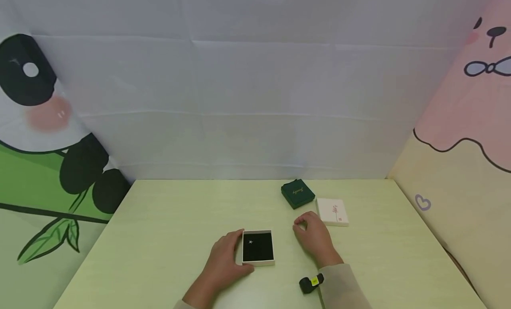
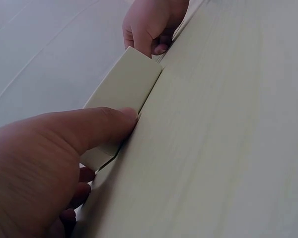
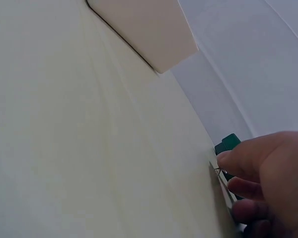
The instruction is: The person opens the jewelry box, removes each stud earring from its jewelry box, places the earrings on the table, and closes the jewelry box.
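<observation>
My left hand (image 1: 221, 262) holds a small white jewelry box (image 1: 261, 263) from its left side, thumb at the near wall and fingers at the far side. Inside lies a black pad (image 1: 258, 251) with a silver star earring (image 1: 250, 242) near its upper left. In the left wrist view the thumb presses the box's side wall (image 2: 124, 82). To the right of the box, my right hand (image 1: 314, 238) is low over the table, thumb and forefinger together. The right wrist view shows a tiny pointed metallic piece, like a star earring (image 3: 218, 170), pinched at the fingertips.
A dark green box (image 1: 298, 193) with gold lettering stands at the back, beyond my right hand. Beside it lies a white lid (image 1: 333, 212) with a pink print. A black strap with a yellow label (image 1: 314, 281) is at my right wrist. A white cloth wall (image 1: 255, 145) closes the back.
</observation>
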Action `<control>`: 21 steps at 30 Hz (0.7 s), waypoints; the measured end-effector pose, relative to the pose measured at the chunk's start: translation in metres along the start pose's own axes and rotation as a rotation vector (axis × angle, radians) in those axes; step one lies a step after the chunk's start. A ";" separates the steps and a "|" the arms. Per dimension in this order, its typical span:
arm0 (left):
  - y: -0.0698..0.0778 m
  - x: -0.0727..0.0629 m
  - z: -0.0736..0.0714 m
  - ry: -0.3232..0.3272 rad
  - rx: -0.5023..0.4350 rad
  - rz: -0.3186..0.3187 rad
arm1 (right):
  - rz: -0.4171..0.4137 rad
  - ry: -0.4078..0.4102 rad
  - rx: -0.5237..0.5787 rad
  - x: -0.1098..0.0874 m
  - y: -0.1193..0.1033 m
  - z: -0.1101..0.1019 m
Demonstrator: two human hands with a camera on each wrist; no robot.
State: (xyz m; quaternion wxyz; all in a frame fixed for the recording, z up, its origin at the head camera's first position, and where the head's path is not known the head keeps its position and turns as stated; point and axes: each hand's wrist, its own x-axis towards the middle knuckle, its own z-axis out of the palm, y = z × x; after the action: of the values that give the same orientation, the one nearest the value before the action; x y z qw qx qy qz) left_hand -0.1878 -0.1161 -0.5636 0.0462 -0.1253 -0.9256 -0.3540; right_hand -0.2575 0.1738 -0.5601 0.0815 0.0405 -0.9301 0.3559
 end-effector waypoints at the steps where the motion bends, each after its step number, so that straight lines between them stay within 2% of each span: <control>1: 0.000 0.000 0.000 0.000 -0.003 -0.003 | 0.002 -0.002 0.004 0.000 0.000 0.000; 21: 0.000 -0.001 -0.001 0.002 -0.008 0.005 | 0.069 -0.022 0.081 -0.003 -0.001 -0.001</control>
State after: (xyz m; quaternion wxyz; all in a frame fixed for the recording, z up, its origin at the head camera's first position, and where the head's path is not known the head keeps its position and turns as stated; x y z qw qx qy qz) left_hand -0.1871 -0.1165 -0.5629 0.0474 -0.1277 -0.9238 -0.3579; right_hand -0.2548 0.1740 -0.5594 0.0571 0.0156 -0.9165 0.3956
